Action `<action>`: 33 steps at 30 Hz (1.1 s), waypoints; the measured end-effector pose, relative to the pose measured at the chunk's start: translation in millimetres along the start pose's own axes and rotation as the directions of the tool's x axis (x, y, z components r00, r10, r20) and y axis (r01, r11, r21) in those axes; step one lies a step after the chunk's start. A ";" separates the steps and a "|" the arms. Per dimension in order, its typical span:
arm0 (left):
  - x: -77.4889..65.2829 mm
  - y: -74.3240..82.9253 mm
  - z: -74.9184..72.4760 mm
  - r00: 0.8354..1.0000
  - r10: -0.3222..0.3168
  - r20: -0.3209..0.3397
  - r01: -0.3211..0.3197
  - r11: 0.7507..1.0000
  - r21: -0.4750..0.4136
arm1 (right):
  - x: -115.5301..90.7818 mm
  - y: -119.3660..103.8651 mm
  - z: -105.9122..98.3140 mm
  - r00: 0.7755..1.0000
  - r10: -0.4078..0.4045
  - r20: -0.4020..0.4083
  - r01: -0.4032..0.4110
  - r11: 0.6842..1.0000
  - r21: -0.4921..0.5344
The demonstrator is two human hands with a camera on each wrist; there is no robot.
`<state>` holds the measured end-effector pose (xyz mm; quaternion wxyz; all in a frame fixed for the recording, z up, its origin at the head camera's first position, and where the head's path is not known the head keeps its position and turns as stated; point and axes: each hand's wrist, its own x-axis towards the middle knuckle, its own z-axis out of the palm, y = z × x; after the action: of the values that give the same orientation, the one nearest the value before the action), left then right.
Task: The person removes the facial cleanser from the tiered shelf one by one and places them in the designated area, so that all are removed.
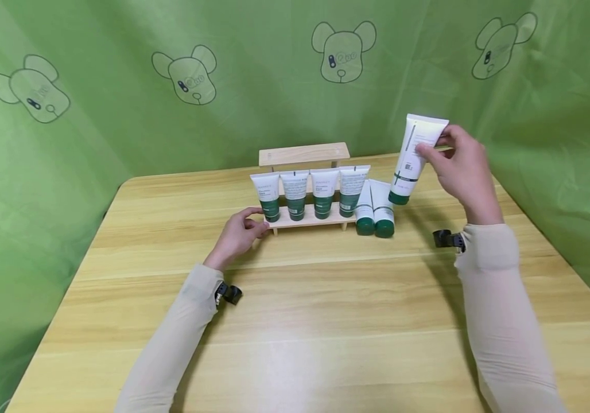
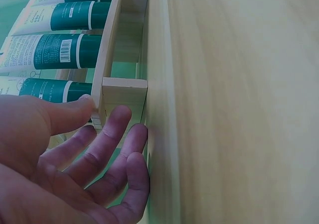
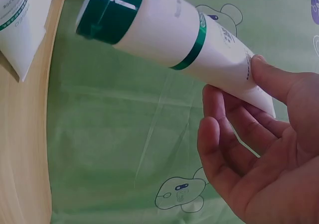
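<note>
My right hand pinches a large white squeeze tube near its flat crimped end, thumb on the front. The tube is held up on a tilt, its green cap pointing down. At the left end of a small two-tier wooden rack, my left hand holds the lower shelf's corner, with the thumb at the edge and the other fingers curled beside it. On that shelf a row of small white-and-green tubes stands on their caps.
Two more large white tubes lean side by side against the rack's right end, green caps down on the wooden table. The rack's upper shelf rises behind the row. Green curtain with printed bear heads hangs around the table's back and sides.
</note>
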<state>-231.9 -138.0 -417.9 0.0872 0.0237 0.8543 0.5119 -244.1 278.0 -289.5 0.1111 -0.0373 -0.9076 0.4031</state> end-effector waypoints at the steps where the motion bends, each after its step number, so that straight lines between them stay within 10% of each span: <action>1: 0.2 -0.1 0.1 1.000 0.002 -0.001 -0.002 1.000 -0.001 | 0.3 1.2 -1.1 1.000 -0.002 0.002 0.002 1.000 -0.004; 33: -1.0 0.8 0.3 1.000 -0.010 -0.005 0.010 1.000 0.005 | 25.8 73.1 20.3 0.970 0.077 0.230 -0.119 0.977 0.175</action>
<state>-230.9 -137.6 -417.2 0.0877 0.0184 0.8559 0.5092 -275.5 316.6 -352.4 -0.0083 -0.0264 -0.8692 0.4937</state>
